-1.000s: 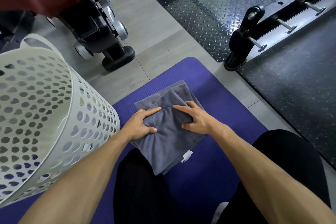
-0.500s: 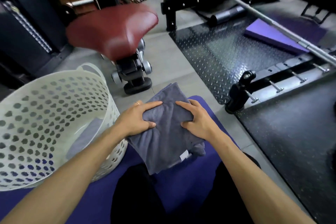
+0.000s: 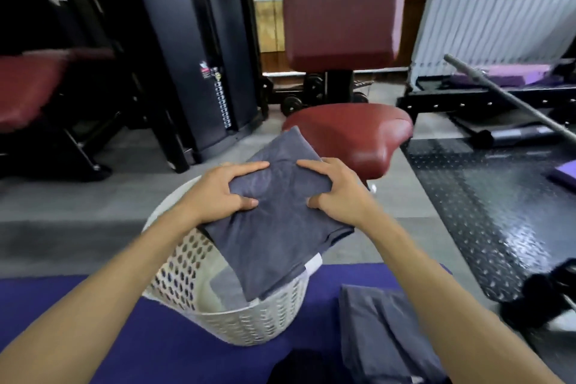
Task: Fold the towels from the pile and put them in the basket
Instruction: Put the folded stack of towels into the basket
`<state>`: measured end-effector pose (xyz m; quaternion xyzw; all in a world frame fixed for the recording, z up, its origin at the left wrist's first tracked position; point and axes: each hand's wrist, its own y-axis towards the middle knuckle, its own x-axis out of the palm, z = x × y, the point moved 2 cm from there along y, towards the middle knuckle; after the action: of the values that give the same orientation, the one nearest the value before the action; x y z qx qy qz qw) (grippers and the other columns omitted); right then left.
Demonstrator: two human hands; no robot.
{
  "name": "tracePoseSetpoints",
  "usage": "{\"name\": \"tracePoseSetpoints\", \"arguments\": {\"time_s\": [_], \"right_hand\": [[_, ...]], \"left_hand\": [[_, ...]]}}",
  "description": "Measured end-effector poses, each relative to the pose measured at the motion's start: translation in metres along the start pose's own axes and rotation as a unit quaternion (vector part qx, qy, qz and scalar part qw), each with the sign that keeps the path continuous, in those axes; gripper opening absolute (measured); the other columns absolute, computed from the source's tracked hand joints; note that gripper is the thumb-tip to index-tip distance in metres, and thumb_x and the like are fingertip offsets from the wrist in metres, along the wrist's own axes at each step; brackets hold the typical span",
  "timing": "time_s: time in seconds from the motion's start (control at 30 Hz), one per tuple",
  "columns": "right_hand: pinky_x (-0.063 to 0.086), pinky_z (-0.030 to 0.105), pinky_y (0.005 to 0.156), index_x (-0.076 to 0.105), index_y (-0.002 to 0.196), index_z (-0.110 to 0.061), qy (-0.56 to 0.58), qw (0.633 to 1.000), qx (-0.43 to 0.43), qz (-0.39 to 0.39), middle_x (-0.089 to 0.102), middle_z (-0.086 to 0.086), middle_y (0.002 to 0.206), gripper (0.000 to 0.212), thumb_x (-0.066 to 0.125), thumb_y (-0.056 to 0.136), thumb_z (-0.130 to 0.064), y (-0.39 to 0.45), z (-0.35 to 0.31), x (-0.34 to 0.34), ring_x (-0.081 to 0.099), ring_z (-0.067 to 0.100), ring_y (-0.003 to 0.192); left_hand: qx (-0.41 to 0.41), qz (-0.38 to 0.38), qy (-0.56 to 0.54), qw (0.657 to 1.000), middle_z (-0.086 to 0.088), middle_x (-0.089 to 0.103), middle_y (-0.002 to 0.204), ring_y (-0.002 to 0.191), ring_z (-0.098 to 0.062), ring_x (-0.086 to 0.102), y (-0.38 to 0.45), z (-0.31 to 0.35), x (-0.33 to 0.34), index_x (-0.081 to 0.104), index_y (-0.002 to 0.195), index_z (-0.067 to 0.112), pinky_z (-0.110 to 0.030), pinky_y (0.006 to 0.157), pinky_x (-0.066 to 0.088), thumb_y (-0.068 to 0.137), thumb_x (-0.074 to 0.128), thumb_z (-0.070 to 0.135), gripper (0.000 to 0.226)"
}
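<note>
A folded grey towel (image 3: 274,237) hangs in the air over the white perforated basket (image 3: 249,324). My left hand (image 3: 218,193) grips its left edge and my right hand (image 3: 336,193) grips its right edge, thumbs on top. Inside the basket lies another folded grey towel (image 3: 226,288), partly hidden by the one I hold. More grey towels in a pile (image 3: 383,337) lie on the purple mat (image 3: 93,315) at the lower right, under my right forearm.
A maroon padded seat (image 3: 358,134) and its backrest (image 3: 339,6) stand just beyond the basket. A dark weight machine (image 3: 193,50) is at the back left. A checker-plate platform (image 3: 486,206) and a barbell (image 3: 511,97) are on the right.
Both hands lifted the folded towel off the mat and carried it left until it is over the basket. The pile of towels has come into view at the lower right.
</note>
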<state>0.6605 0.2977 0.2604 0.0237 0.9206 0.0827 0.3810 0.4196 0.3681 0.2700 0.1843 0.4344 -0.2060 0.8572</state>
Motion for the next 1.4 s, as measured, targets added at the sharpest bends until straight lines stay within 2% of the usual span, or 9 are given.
{"name": "tracePoseSetpoints", "arguments": {"time_s": [0.17, 0.3, 0.4, 0.57, 0.7, 0.83, 1.07, 1.23, 1.4], "right_hand": [[0.045, 0.028, 0.092, 0.056, 0.138, -0.032, -0.015, 0.996, 0.015, -0.088, 0.058, 0.003, 0.130, 0.073, 0.074, 0.070, -0.012, 0.072, -0.026, 0.066, 0.054, 0.019, 0.117], [0.037, 0.013, 0.087, 0.055, 0.140, -0.028, -0.003, 0.980, 0.105, -0.168, 0.057, -0.001, 0.136, 0.072, 0.076, 0.073, -0.008, 0.091, 0.004, 0.143, 0.053, 0.017, 0.122], [0.039, 0.018, 0.092, 0.052, 0.142, -0.026, 0.023, 0.956, 0.182, -0.229, 0.051, 0.001, 0.143, 0.073, 0.075, 0.077, -0.004, 0.090, 0.042, 0.191, 0.049, 0.019, 0.128], [0.040, 0.022, 0.097, 0.050, 0.143, -0.027, 0.018, 0.938, 0.239, -0.248, 0.046, 0.004, 0.146, 0.073, 0.075, 0.077, -0.007, 0.101, 0.088, 0.226, 0.046, 0.022, 0.131], [0.038, 0.033, 0.109, 0.028, 0.153, -0.031, -0.123, 0.907, 0.241, -0.322, 0.036, 0.006, 0.149, 0.075, 0.064, 0.088, -0.022, 0.099, 0.127, 0.258, 0.042, 0.031, 0.135], [0.042, 0.029, 0.084, 0.043, 0.140, -0.019, -0.130, 0.874, 0.288, -0.370, 0.053, 0.006, 0.126, 0.049, 0.053, 0.093, -0.010, 0.090, 0.149, 0.263, 0.054, 0.023, 0.103], [0.039, 0.021, 0.091, 0.040, 0.148, -0.020, -0.066, 0.880, 0.323, -0.342, 0.047, 0.003, 0.147, 0.061, 0.060, 0.092, -0.007, 0.076, 0.160, 0.252, 0.050, 0.022, 0.130], [0.047, 0.034, 0.101, 0.045, 0.144, -0.018, -0.106, 0.911, 0.223, -0.331, 0.051, 0.006, 0.141, 0.052, 0.055, 0.094, -0.009, 0.078, 0.127, 0.245, 0.054, 0.026, 0.123], [0.051, 0.037, 0.090, 0.058, 0.128, -0.013, -0.088, 0.984, 0.110, -0.112, 0.064, 0.007, 0.119, 0.038, 0.057, 0.091, -0.009, 0.057, 0.093, 0.175, 0.062, 0.025, 0.105]], "left_hand": [[-0.071, -0.025, -0.086, 0.993, 0.013, 0.056, 0.137, 0.128, -0.005, 0.050, 0.006, -0.092, -0.019, 0.055, 0.133, 0.045, -0.027, 0.113, 0.035, 0.070, 0.086, 0.013, 0.077], [-0.151, -0.124, -0.088, 0.977, 0.017, 0.054, 0.134, 0.126, -0.003, 0.048, 0.014, -0.166, 0.025, 0.053, 0.135, 0.046, -0.018, 0.103, 0.036, 0.072, 0.086, 0.015, 0.077], [-0.193, -0.203, -0.076, 0.957, 0.013, 0.052, 0.142, 0.131, -0.011, 0.047, 0.015, -0.210, 0.070, 0.051, 0.130, 0.058, -0.029, 0.111, 0.036, 0.070, 0.086, 0.022, 0.078], [-0.193, -0.226, -0.091, 0.951, 0.010, 0.047, 0.147, 0.135, -0.013, 0.043, 0.025, -0.249, 0.120, 0.049, 0.141, 0.038, -0.021, 0.107, 0.033, 0.075, 0.084, 0.016, 0.078], [-0.179, -0.301, 0.041, 0.936, 0.002, 0.028, 0.160, 0.146, -0.022, 0.027, 0.032, -0.286, 0.169, 0.026, 0.154, 0.035, -0.028, 0.115, 0.026, 0.080, 0.077, 0.039, 0.090], [-0.206, -0.431, 0.171, 0.862, -0.012, -0.013, 0.164, 0.150, -0.038, -0.002, 0.005, -0.302, 0.230, -0.011, 0.154, 0.040, -0.054, 0.119, 0.015, 0.069, 0.065, 0.078, 0.121], [-0.186, -0.427, 0.198, 0.863, -0.012, -0.031, 0.159, 0.150, -0.040, -0.010, -0.007, -0.309, 0.240, -0.019, 0.150, 0.045, -0.056, 0.120, 0.012, 0.072, 0.062, 0.079, 0.118], [-0.196, -0.407, 0.229, 0.862, -0.014, -0.030, 0.158, 0.149, -0.042, -0.011, -0.014, -0.290, 0.242, -0.017, 0.152, 0.041, -0.059, 0.118, 0.012, 0.077, 0.056, 0.078, 0.111], [-0.196, -0.324, 0.074, 0.923, -0.013, 0.037, 0.154, 0.139, -0.029, 0.039, 0.006, -0.245, 0.210, 0.040, 0.149, 0.021, -0.036, 0.112, 0.033, 0.089, 0.067, 0.041, 0.069]]}}
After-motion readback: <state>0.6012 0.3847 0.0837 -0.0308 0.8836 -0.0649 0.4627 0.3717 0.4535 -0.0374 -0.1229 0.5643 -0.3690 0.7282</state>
